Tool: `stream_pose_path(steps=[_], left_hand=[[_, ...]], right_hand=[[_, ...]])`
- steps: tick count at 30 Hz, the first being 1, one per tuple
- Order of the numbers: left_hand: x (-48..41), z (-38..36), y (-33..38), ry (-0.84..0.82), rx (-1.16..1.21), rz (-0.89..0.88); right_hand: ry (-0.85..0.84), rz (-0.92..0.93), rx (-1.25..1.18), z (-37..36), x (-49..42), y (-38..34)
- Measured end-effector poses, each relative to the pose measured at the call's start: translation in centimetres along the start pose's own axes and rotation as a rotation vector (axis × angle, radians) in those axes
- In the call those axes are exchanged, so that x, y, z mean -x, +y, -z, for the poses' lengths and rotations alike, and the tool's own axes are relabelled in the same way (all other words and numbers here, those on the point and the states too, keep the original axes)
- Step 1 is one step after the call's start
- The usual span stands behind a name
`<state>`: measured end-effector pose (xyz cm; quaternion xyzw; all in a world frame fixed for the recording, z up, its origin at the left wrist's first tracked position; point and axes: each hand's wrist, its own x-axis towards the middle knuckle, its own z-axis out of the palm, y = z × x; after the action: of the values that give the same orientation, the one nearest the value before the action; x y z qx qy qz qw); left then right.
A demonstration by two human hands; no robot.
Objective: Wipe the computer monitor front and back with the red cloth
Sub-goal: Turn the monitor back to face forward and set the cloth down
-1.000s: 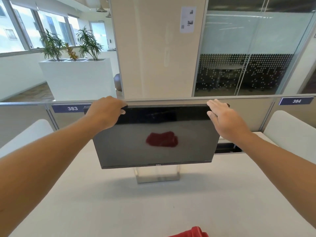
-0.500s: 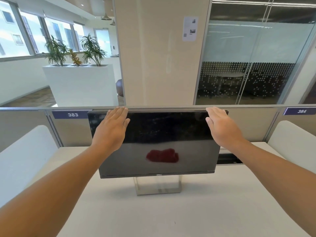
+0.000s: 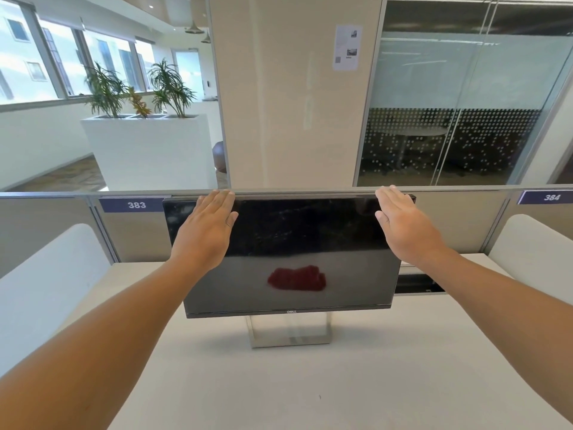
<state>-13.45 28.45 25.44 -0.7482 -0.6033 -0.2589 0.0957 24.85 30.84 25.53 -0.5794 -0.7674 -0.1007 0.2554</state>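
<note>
**Head view.** We look down along two bare forearms stretched over a pale desk (image 3: 310, 383) toward the computer monitor (image 3: 310, 243). The monitor stands on a metal frame stand (image 3: 290, 335) at the far middle of the desk, just in front of a low partition (image 3: 139, 240). Its screen is dark and faces us.

The left hand (image 3: 204, 231) lies flat over the upper left part of the screen. Its fingers are straight and held together, its fingertips reach the top edge, and it holds nothing. The right hand (image 3: 403, 225) is equally flat at the upper right corner, fingers straight and together, and is also empty. We cannot tell whether either palm presses on the glass or only hovers before it.

The cloth appears only as a red reflection (image 3: 296, 278), a crumpled shape mirrored in the lower half of the screen, between the two wrists.

The partition bears the labels 383 (image 3: 136, 205) and 384 (image 3: 552, 197). Behind it rise a beige pillar (image 3: 288, 103), a white planter (image 3: 148, 150) with green plants to the left, and a dotted glass wall (image 3: 449, 135) to the right.
</note>
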Motion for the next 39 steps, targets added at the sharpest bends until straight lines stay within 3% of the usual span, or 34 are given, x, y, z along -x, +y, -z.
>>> stream_pose_path(steps=[6, 12, 18, 21, 24, 28, 31, 35, 39], left_hand=[[-0.1, 0.5, 0.3, -0.037, -0.016, -0.003], [3.9, 0.3, 3.0, 0.017, 0.08, -0.073], [15.1, -3.8, 7.9, -0.174, 0.26, -0.089], [21.6, -7.3, 9.6, -0.282, 0.331, 0.008], [27.3, -10.2, 11.4, -0.518, 0.376, 0.128], [31.4, -12.3, 13.1, -0.723, 0.377, 0.198], [32.0, -12.8, 13.8, -0.729, 0.358, 0.229], [31.3, -12.2, 14.6, -0.743, 0.36, 0.336], [31.0, -11.3, 15.7, -0.703, 0.707, 0.612]], right_hand=[[-0.07, 0.007, 0.046, 0.4, 0.0, -0.3], [-0.018, 0.157, -0.07, 0.2, 4.8, -4.3], [-0.199, 0.254, -0.24, -3.5, 16.3, -8.1], [-0.293, 0.24, -0.298, -6.1, 22.3, -8.4], [-0.408, 0.171, -0.37, -8.5, 28.1, -8.4], [-0.577, 0.173, -0.287, -10.7, 33.1, -8.1], [-0.686, 0.15, -0.236, -10.9, 34.5, -8.0], [-0.669, 0.149, -0.25, -11.1, 35.4, -8.3], [-0.57, -0.072, -0.379, -10.2, 35.5, -9.4]])
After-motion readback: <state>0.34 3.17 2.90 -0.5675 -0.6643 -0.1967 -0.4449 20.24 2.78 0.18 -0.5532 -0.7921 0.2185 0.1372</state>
